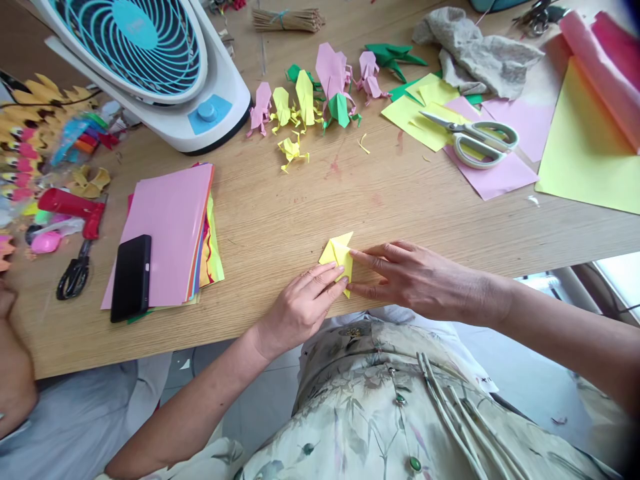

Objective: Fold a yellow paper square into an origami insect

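Folded paper (pixel 336 253), yellow, angular (sharply pointed)

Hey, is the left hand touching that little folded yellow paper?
Touching. The head view shows it: fingertips of the left hand overlap the lower part of the folded yellow paper, with no gap.

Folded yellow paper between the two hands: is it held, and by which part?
The folded yellow paper seems pressed against the table, not lifted: the left hand touches its lower part, the right hand its right edge.
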A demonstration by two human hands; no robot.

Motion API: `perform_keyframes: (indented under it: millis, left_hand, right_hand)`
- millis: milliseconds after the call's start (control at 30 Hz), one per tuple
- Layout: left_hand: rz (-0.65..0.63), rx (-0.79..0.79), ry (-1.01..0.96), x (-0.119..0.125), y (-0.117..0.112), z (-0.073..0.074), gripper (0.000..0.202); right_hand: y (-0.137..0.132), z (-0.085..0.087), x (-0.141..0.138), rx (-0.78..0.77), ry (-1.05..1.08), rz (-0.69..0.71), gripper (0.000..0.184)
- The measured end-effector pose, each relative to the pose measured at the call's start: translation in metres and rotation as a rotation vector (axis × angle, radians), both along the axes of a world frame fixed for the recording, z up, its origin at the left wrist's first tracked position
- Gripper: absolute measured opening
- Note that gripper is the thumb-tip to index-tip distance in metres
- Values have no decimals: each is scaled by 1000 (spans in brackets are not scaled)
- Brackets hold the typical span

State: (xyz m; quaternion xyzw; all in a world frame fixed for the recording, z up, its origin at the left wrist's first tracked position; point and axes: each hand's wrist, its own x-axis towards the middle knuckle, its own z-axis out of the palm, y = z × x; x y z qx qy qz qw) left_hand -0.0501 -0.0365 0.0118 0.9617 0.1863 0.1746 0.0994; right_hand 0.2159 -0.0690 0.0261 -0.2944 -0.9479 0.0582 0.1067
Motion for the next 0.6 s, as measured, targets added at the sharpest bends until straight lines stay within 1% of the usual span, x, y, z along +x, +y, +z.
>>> perform_keyframes:
  millis: [133,300,467,600]
  left_hand:
    - [-15,21,45,-3,0,-1,38]
    - [-31,45,87,-4,0,-1,42]
    - [-51,76,134,-5,0,2,42]
    - [-58,79,180,-5,-2,4,43]
  right_hand:
    - [0,3,1,11,-36,14,48]
    - [0,7,2,5,-62,34,51]
    - [1,7,2,1,-23,37,51]
    - [1,5,5,-35,-29,45,53]
